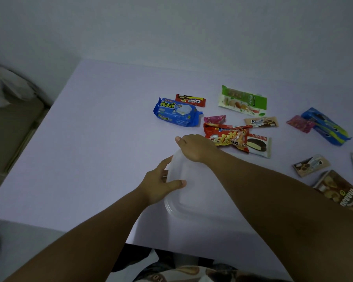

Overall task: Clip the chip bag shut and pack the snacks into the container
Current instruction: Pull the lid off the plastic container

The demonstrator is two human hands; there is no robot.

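The clear plastic container (pixel 183 192) is sitting near the front edge of the pale table (pixel 94 139), and both hands are gripping it. The left hand (pixel 159 184) is clamping its left side, thumb curled over the top. The right hand (pixel 194 147) is closing over the far end, fingers hidden underneath. The red chip bag (pixel 228 137) is lying just beyond, overlapping the Choco Pie packet (pixel 259 146).

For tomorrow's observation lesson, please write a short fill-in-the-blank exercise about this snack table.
1. Both hands, left and right, hold the clear ____.
2. The Choco Pie lies right beside the ____ chip bag.
3. The big wafer pack is coloured ____.

Missing words: container; red; blue
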